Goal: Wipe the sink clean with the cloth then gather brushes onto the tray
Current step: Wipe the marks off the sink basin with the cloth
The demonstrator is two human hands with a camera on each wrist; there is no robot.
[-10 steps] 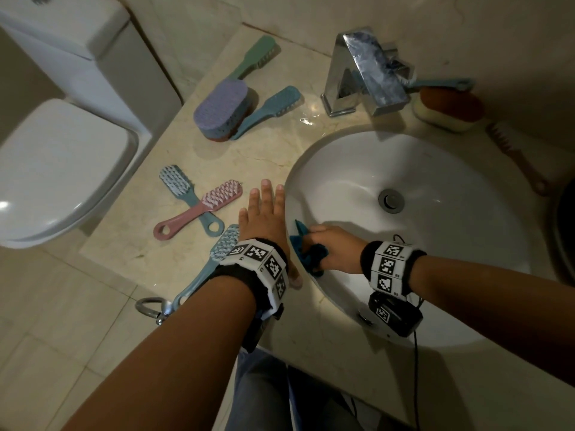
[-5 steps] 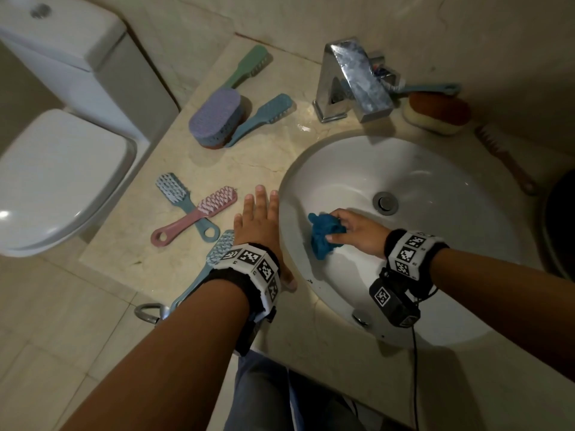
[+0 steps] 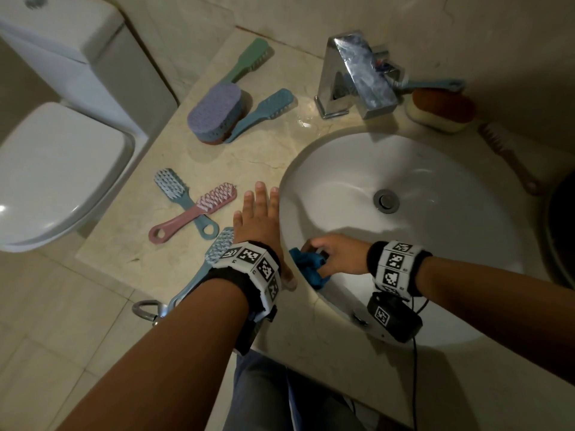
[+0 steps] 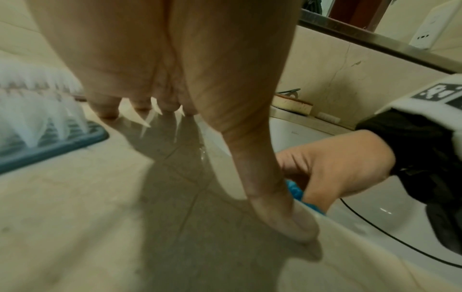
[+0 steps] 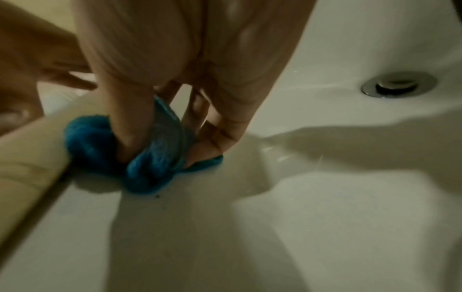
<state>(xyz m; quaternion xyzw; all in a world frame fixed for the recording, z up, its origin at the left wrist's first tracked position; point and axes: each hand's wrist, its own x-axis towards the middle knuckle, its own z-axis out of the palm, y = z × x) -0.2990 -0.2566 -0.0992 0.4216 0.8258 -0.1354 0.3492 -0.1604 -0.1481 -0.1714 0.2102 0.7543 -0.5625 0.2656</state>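
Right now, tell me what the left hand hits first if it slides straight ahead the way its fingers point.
Bare countertop lies ahead of the left hand, between the pink brush and the sink rim. The wall looks like the first obstacle, though depth is unclear.

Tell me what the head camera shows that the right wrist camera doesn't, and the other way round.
Only the head view shows the faucet, the brushes on the counter such as the pink brush, and the toilet. Only the right wrist view shows dark specks on the basin beside the cloth. Both show the right hand gripping the blue cloth inside the sink, plus the drain.
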